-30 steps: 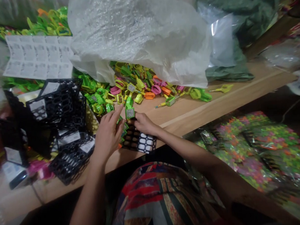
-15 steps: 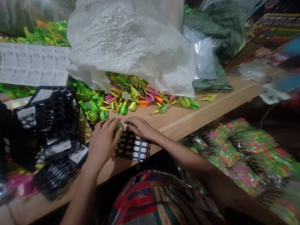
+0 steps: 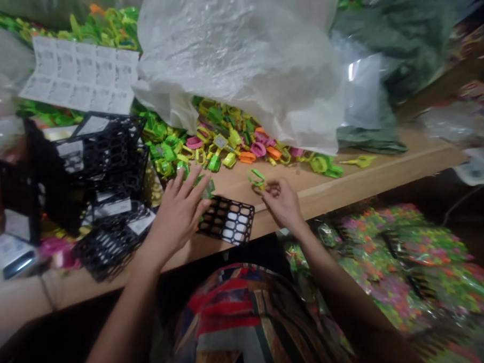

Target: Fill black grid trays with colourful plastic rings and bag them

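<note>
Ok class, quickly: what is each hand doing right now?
Left hand: open, fingers spread, at the black tray; contact can't be told.
Right hand: closed, fingertips pinching a green-and-yellow plastic piece.

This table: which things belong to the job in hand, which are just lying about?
Job, seemingly: black tray by the left hand; green-yellow piece in the right hand; colourful heap.

Lying about, seemingly: green bag; clear plastic, right.

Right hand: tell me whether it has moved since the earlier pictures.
Yes, rightward: judged against the rightmost yellow piece on the table, the right hand is now nearer to it and clear of the black tray.
</note>
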Tool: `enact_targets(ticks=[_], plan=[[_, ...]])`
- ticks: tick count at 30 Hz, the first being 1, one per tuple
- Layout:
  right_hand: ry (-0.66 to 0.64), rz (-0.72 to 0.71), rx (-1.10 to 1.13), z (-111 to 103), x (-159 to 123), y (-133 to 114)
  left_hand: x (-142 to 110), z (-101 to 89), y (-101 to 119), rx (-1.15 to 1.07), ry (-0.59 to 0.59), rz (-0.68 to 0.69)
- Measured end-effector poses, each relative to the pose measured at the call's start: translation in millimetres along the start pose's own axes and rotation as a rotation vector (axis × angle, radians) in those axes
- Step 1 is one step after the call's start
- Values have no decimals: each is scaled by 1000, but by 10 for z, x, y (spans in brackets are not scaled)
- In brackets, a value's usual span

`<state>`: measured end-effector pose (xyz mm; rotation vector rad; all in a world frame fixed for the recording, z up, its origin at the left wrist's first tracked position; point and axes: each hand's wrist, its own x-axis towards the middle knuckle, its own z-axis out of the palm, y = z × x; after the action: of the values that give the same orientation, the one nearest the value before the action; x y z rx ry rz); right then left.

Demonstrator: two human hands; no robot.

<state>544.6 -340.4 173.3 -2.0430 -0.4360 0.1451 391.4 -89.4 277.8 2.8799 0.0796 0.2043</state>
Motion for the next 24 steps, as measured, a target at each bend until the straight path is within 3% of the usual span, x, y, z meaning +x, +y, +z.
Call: enact_targets(ticks=[6,10,14,19,24], plan=[[-476,-67,358,634,-312,-454,76,68,29,24,-39,-43],[-659,-63,369,867,-451,-567,63,62,53,9,-32,-50],[-625,-206,261,894,-456,-563,44,83,70,17,-6,-66],[-577,-208,189,902,-515,-516,40,105,62,7,13,-58],[-503,-511,42,914,-639,-489,37,89,72,-4,17,-61]])
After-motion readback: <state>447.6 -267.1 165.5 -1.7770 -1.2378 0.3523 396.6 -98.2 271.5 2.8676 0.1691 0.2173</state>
